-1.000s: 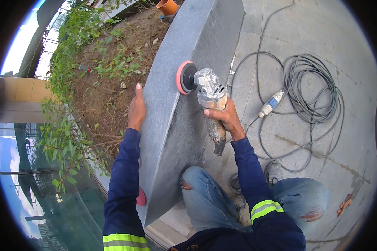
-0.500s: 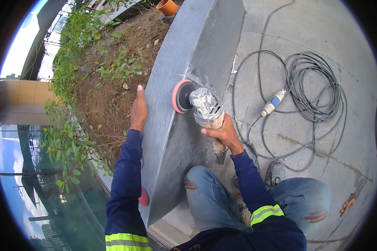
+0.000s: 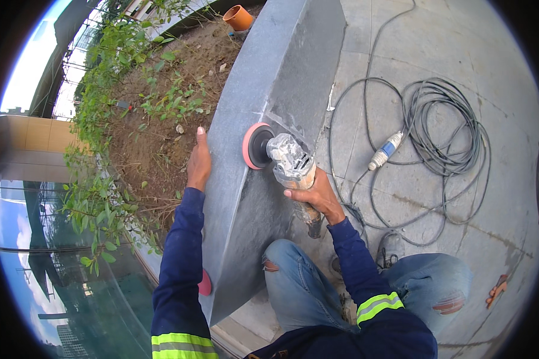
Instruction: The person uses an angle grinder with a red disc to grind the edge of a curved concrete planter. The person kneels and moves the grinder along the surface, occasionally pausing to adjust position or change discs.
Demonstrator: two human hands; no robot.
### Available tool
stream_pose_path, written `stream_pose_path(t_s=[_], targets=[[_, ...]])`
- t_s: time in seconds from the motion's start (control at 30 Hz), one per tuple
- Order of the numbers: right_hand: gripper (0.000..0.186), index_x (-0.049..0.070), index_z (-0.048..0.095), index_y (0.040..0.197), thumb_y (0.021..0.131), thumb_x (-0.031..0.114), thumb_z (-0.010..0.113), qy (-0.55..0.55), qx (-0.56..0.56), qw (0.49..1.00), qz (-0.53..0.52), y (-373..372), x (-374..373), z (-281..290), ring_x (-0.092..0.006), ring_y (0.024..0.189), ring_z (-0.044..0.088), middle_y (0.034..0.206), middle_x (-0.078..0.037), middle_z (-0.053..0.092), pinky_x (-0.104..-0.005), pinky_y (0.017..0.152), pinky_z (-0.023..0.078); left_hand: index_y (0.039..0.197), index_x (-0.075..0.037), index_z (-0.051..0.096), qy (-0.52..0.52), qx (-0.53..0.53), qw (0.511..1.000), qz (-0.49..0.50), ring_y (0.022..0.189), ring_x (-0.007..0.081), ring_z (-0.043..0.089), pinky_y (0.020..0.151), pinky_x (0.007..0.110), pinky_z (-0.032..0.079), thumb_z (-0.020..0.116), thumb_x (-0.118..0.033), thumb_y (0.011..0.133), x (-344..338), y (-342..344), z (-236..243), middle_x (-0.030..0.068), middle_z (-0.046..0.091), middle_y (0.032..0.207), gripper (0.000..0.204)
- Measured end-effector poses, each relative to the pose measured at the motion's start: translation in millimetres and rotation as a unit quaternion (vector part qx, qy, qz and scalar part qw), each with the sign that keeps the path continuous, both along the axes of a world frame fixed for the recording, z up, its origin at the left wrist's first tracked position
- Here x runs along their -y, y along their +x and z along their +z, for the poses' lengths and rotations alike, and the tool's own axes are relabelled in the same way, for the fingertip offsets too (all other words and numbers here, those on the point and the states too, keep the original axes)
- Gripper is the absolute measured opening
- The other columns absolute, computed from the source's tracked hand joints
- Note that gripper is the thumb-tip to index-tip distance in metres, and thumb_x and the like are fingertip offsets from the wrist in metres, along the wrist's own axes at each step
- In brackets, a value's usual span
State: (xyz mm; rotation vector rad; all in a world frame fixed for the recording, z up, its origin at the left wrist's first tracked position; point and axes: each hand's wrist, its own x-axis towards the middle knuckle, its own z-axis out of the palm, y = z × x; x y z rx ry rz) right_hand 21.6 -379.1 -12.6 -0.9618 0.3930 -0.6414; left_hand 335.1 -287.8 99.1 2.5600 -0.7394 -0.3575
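My right hand (image 3: 322, 197) is wrapped round the body of a dusty angle grinder (image 3: 294, 164), its thumb across the top. The grinder's round black backing pad with a pinkish-red rim (image 3: 256, 146) is tilted against the top edge of a grey stone planter wall (image 3: 239, 125). Over on the soil side of that wall, my left hand (image 3: 198, 164) rests along the edge with one digit stretched out; its other fingers are partly hidden. A second round red pad (image 3: 205, 283) shows beside my left forearm, low on the wall.
Coiled dark cable (image 3: 449, 131) with a white and blue connector (image 3: 391, 146) lies on the paving to my right. Soil with green plants (image 3: 173, 99) and an orange pipe (image 3: 238, 18) fill the planter. A small reddish-brown object (image 3: 496, 291) lies far right. My knees are close to the wall.
The grinder and my right hand have shifted slightly left and down along the wall edge. My left hand stays nearly in place.
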Motion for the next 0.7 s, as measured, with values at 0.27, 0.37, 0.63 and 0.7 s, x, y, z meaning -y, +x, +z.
stream_pose_path(t_s=[0.27,0.37,0.63,0.7], targets=[[0.072,-0.005,0.062,0.131,0.073,0.028,0.088,0.042,-0.014,0.999,0.004,3,43,-11,-0.0224,0.101,0.07,0.114,-0.011,0.072,-0.0351,0.09,0.056,0.149,0.007,0.056,0.014,0.016,1.0,0.005,0.145,0.047,0.047,0.12,0.05,0.033,0.012,-0.084,0.1,8,-7,3,0.0333,0.055,0.151,0.112],[0.078,-0.005,0.059,0.137,0.073,0.028,0.09,0.025,-0.007,1.0,0.015,-2,28,-18,-0.0249,0.113,0.069,0.124,-0.014,0.071,-0.0371,0.101,0.052,0.149,0.007,0.055,0.018,0.012,1.0,0.01,0.145,0.0465,0.048,0.121,0.05,0.033,0.012,-0.084,0.099,8,-6,3,0.0331,0.054,0.152,0.112],[0.078,-0.004,0.06,0.138,0.072,0.025,0.09,0.019,-0.01,1.0,0.002,-7,6,-18,-0.0238,0.116,0.067,0.128,-0.014,0.07,-0.0362,0.103,0.051,0.15,0.007,0.054,0.015,0.013,1.0,0.012,0.146,0.0447,0.048,0.121,0.048,0.032,0.012,-0.085,0.099,6,-14,8,0.0314,0.055,0.152,0.113],[0.072,-0.004,0.062,0.135,0.074,0.024,0.089,0.008,-0.012,1.0,-0.006,-4,20,-18,-0.0225,0.109,0.069,0.122,-0.012,0.072,-0.0351,0.098,0.053,0.15,0.006,0.055,0.032,0.006,0.999,0.024,0.146,0.0447,0.048,0.121,0.049,0.032,0.012,-0.085,0.099,11,-23,15,0.0313,0.055,0.152,0.113]])
